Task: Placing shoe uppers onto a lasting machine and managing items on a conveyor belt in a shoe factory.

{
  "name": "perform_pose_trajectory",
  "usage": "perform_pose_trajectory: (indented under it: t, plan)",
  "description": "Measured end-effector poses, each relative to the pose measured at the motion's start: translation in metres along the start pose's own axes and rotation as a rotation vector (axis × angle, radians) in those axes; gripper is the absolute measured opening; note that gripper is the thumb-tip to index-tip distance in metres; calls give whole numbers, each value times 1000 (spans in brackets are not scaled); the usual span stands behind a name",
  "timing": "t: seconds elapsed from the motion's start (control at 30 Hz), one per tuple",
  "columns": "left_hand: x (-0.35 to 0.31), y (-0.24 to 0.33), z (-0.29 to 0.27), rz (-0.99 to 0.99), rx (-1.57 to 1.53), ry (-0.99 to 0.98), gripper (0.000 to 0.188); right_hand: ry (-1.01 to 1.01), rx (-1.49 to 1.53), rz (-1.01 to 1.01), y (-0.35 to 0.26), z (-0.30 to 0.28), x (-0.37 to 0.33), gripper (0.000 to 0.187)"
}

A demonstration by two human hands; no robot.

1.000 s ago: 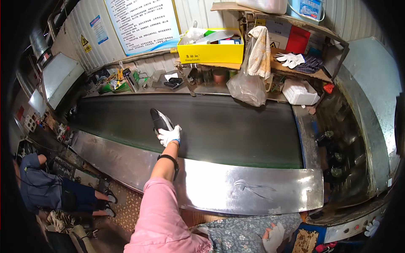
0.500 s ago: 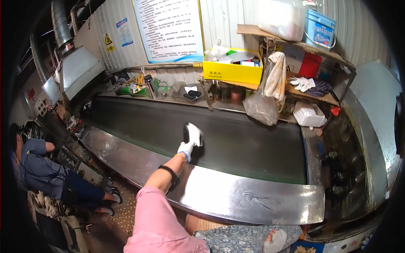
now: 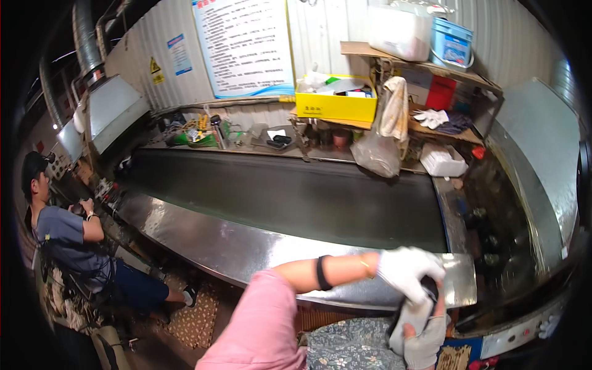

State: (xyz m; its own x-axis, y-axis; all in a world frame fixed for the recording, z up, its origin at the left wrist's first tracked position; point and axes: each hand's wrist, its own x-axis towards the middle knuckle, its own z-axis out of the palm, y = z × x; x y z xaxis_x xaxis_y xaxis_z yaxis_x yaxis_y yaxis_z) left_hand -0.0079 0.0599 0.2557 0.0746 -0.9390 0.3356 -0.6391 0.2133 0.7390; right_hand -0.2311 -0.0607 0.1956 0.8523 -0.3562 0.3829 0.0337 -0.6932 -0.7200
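A white shoe with a dark part (image 3: 412, 317) is held up over my lap, in front of the metal ledge's right end. Reaching across from the left, my left hand (image 3: 408, 269), in a white glove, is closed over the upper end of the shoe and somewhat blurred. My right hand (image 3: 427, 342), in a glove that leaves the thumb bare, grips the shoe from below. Beyond the shiny ledge (image 3: 246, 246) runs a dark conveyor belt (image 3: 296, 197). A small black-and-white item (image 3: 125, 164) sits at the belt's far left end.
Behind the belt, a shelf carries a yellow box (image 3: 336, 108), a blue bucket (image 3: 451, 43) and white gloves (image 3: 430, 117). A plastic bag (image 3: 376, 154) hangs beside a cloth (image 3: 393, 111). A co-worker (image 3: 71, 228) sits at the left. A metal hood (image 3: 114, 114) covers the belt's left end.
My left hand has come back from the belt to the right, and the white shoe has left the belt for my hands. My right hand has risen from my lap onto it.
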Motion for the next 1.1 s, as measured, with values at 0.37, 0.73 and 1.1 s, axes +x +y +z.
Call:
perform_pose_trajectory:
  t: [0.37, 0.73, 1.1]
  plan:
    - [22, -45, 239, -286, -153, 472, 51, 8, 235, 289, 115, -50, -33, 44]
    - [32, -50, 228, -251, 259, 569, 18, 275, 22, 6, 158, -2, -11, 24]
    - [33, -49, 229, -222, -204, 433, 48, 30, -17, 88, 142, -51, -10, 28]
